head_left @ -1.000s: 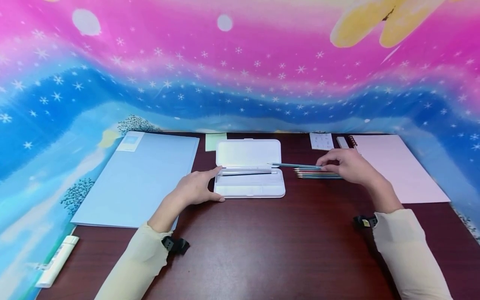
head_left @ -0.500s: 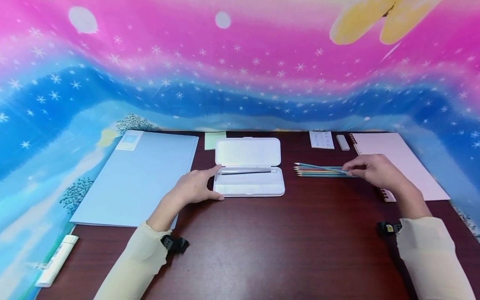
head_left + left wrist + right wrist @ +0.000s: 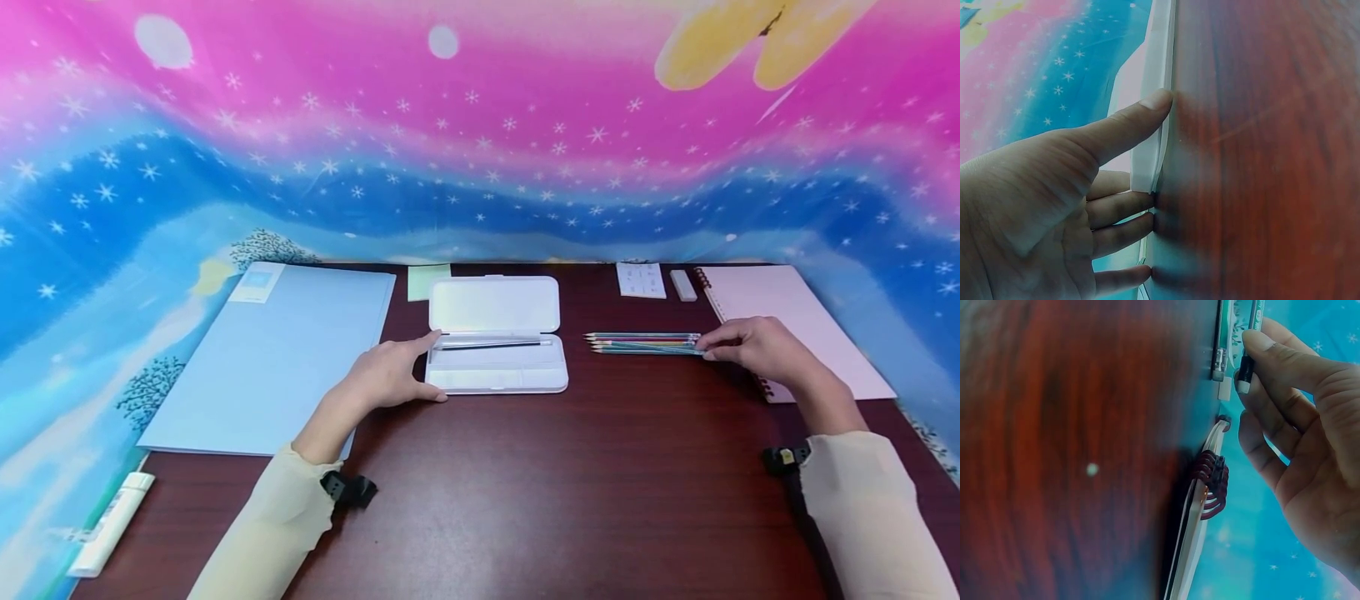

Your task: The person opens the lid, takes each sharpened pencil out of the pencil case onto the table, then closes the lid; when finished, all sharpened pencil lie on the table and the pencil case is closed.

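Observation:
The white pencil case [image 3: 498, 379] lies with its lid up on the dark table, a black pencil [image 3: 495, 344] inside it. My left hand [image 3: 386, 372] holds the case's left end, thumb at the front edge and index finger near the hinge. To the right of the case, several pencils [image 3: 607, 338] lie side by side, tips pointing left. My right hand [image 3: 761, 346] pinches the blunt end of one light blue pencil [image 3: 1255, 319] between thumb and fingers. In the right wrist view that pencil has a black band and a white tip, raised above another pencil [image 3: 1221, 359].
A pale blue folder [image 3: 277, 358] lies left, with a white tube [image 3: 112, 523] in front of it. Behind are a green note [image 3: 427, 282], a printed card [image 3: 640, 280] and an eraser [image 3: 683, 285]. A pink spiral notebook [image 3: 817, 333] lies partly under the right hand.
The right hand has moved right from the case's hinge with the light blue pencil, lowering it over the other pencils. The left hand has stayed at the case.

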`<state>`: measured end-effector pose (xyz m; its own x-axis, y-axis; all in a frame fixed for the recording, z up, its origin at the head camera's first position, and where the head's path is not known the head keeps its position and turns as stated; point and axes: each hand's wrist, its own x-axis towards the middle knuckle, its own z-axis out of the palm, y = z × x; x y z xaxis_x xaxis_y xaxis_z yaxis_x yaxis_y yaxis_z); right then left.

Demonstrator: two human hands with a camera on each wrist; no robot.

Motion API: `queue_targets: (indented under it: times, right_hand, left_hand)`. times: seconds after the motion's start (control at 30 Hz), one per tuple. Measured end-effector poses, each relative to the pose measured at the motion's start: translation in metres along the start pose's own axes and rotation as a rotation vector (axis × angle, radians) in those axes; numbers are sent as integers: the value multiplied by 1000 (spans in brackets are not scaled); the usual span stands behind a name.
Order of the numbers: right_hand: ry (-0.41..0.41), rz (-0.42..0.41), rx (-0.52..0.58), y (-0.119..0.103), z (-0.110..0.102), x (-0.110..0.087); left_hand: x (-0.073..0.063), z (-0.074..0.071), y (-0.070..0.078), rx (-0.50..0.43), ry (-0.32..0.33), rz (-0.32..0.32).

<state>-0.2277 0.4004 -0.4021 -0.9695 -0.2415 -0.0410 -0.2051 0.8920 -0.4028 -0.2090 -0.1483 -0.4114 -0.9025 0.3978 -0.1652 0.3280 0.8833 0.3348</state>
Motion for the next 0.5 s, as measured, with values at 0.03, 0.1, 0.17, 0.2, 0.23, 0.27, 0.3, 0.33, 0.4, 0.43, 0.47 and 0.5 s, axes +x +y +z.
queue_targets:
  times: [0.03,0.1,0.17,0.2,0.23,0.27,0.3,0.33,0.4,0.43,0.47,0.5]
  right_hand:
    - [-5,-2,-4,0,0,1]
    - [-17,-4,-15,0,1,2]
    - [-25,-9,-30,0,2,3]
    - [-25,-13,-38,-1,3,4]
    - [-25,-17,-45,-1,4,4]
    - [-23,-24,-53,-2,4,4]
    - [-22,-29,-56,-2,5,4]
    - [-22,-37,-56,-3,5,5]
    - [-23,-53,-55,-3,6,5]
    - [-23,-61,-54,-3,6,6]
    - [-25,-67,-55,-4,7,6]
    - [-28,-72,-57,-4,7,7]
  left_hand:
    - [0,0,0,1,0,1]
    - [0,0,0,3,-2,0]
    - [1,0,0,6,-4,-3]
    - [1,0,0,8,-6,-5]
    - [1,0,0,9,-7,-7]
    - [1,0,0,9,-7,-8]
    - [1,0,0,10,-8,-8]
    - [1,0,0,11,-9,-8]
    - [1,0,0,11,-10,-9]
    - [1,0,0,11,-10,-8]
    - [1,1,0,10,-11,-9]
    - [1,1,1,10,-11,-8]
